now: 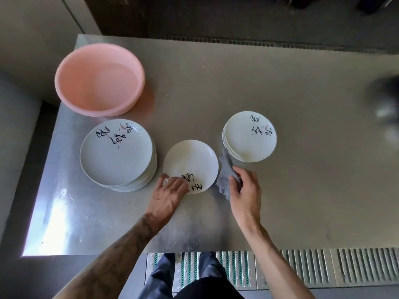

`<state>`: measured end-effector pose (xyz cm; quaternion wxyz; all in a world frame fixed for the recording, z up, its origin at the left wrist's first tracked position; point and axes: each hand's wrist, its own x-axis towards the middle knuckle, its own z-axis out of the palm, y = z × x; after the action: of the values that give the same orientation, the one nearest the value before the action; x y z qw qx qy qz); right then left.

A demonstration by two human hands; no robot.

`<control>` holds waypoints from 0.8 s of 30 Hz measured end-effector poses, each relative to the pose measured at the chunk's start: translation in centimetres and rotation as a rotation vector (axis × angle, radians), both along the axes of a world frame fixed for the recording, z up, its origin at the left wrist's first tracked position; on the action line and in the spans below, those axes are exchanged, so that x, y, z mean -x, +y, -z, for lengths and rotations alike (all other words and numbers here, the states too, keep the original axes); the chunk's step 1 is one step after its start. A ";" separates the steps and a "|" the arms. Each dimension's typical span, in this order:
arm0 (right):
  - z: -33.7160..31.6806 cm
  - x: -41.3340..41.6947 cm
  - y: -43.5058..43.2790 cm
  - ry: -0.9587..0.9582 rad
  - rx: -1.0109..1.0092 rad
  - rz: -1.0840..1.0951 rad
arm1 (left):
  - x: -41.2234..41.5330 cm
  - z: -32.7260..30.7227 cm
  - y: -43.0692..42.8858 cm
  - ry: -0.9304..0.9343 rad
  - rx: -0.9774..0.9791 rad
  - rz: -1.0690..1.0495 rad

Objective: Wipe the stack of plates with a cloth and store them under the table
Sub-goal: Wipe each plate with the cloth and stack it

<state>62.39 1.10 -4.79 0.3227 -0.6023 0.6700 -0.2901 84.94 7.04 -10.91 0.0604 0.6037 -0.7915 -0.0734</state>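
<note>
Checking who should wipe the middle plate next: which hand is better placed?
Right. The right hand grips the grey cloth right beside the middle plate, while the left hand rests its fingers on that plate and holds no cloth.

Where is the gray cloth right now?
In the head view, the gray cloth is held in the right hand, just right of centre, between the single plate and the right stack of plates.

pink basin point(99, 79), white plates point(117, 153) with black calligraphy, grey cloth point(225, 175)
</note>
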 end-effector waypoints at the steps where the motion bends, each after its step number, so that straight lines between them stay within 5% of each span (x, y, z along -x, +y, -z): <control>1: -0.1 0.3 0.1 -0.004 0.004 0.019 | 0.0 0.0 -0.1 0.008 -0.031 -0.005; 5: 0.5 0.8 0.7 0.017 -0.038 0.005 | 0.3 0.6 -0.5 -0.024 -0.096 0.032; 11: 1.3 0.5 0.7 0.049 -0.098 -0.064 | -0.2 1.0 0.1 -0.031 0.059 0.036; 18: 0.3 -0.6 -0.5 -0.023 0.040 -0.017 | 1.3 -3.3 -1.1 0.434 0.212 -0.298; 24: -0.1 -1.9 -1.0 -0.073 0.110 -0.097 | 1.5 -4.8 0.1 0.838 -0.040 -0.546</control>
<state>64.25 0.13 -4.71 0.3270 -0.6401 0.6108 -0.3321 83.44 7.16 -6.15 0.3785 0.7085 -0.5110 -0.3061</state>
